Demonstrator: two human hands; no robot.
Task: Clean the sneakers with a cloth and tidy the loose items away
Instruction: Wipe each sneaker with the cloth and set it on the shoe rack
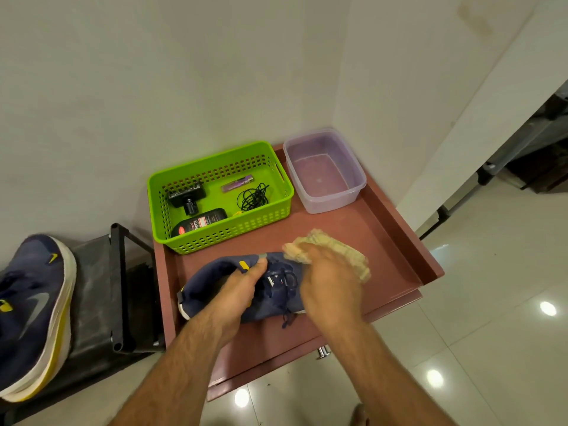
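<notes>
A navy sneaker with a white sole lies on its side on the reddish-brown table. My left hand grips its collar near the tongue. My right hand holds a beige cloth pressed against the sneaker's front part, which it hides. The second navy sneaker, with a white and yellow sole, rests on a black rack at the left. A green basket behind the sneaker holds a black cable, a purple lighter-like item, a black bottle and a black gadget.
A clear plastic tub with water stands at the table's back right corner. The table has a raised rim and sits in a wall corner. Glossy white floor tiles spread to the right. A metal knob sticks out at the table's front.
</notes>
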